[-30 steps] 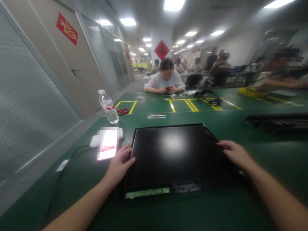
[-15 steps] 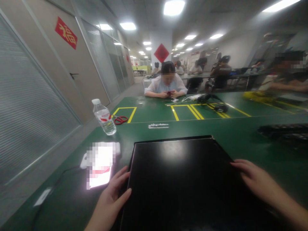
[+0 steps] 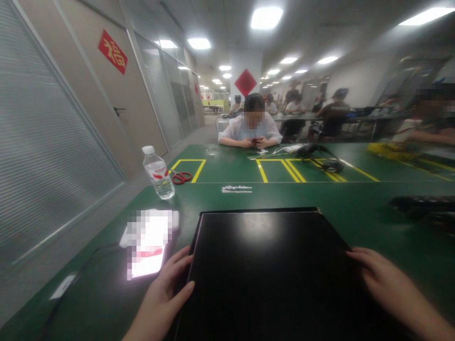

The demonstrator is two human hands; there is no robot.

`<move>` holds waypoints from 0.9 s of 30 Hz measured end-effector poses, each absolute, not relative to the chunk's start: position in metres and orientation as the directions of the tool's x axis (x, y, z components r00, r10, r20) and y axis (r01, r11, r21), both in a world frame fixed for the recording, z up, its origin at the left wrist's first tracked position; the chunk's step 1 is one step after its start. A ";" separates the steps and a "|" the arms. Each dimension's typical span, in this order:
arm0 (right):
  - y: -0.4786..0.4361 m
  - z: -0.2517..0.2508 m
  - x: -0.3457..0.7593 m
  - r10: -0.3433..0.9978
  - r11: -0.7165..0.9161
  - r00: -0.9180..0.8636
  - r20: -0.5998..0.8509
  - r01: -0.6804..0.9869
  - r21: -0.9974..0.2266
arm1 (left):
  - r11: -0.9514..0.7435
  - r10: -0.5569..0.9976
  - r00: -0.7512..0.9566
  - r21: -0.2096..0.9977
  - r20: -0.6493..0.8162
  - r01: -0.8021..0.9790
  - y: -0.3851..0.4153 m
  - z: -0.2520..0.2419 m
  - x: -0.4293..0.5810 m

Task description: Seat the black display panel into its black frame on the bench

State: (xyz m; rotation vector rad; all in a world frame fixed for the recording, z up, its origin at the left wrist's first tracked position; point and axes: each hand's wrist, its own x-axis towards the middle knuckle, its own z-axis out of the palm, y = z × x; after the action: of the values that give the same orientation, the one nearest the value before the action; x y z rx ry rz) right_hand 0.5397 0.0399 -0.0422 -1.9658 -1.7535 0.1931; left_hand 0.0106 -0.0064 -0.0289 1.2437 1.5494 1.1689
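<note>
A large, glossy black flat panel (image 3: 270,274), much like a monitor lying face up, fills the near middle of the table. Its left edge is held by my left hand (image 3: 167,289), with the thumb near the top face and the fingers bent along the side. My right hand (image 3: 387,279) grips the opposite edge; the fingertips touch the rim and its thumb is mostly hidden. Beside my left hand lies a lit phone (image 3: 151,251), its screen partly blurred out, next to a white object with a cable.
A water bottle (image 3: 158,173) and red-handled scissors (image 3: 182,178) are at the left of the green table (image 3: 199,196). Yellow tape marks its far half. Black headphones (image 3: 330,163) and a dark keyboard-like object (image 3: 423,206) lie to the right. A person (image 3: 254,125) sits opposite.
The view has shifted slightly, so the background sits a little further right and lower. Both hands keep their places on the panel's edges.
</note>
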 end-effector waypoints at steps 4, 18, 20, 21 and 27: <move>0.040 -0.036 0.537 0.957 -0.072 0.204 0.205 0.855 -0.514 | 0.048 0.983 -0.182 0.974 -0.007 0.220 -0.004 -0.026 0.013; 0.045 -0.016 0.529 0.965 -0.135 0.239 0.107 0.805 -0.577 | 0.007 0.988 -0.149 0.949 0.042 0.314 0.005 -0.027 0.011; 0.046 -0.013 0.526 0.958 -0.208 0.282 0.045 0.797 -0.567 | 0.018 0.986 -0.165 0.952 0.034 0.305 0.007 -0.027 0.013; 0.046 -0.012 0.524 0.948 -0.249 0.318 0.025 0.787 -0.565 | 0.030 0.983 -0.181 0.957 0.025 0.290 0.008 -0.027 0.014; 0.048 -0.007 0.516 0.928 -0.331 0.368 -0.057 0.747 -0.577 | 0.109 0.964 -0.262 0.968 -0.048 0.225 0.014 -0.019 0.024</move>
State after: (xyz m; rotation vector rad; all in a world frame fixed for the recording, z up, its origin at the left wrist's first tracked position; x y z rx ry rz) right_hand 0.5165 0.0478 -0.0069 -2.1750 -1.4486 0.5289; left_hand 0.0240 0.0136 -0.0191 1.1896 1.6172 1.2118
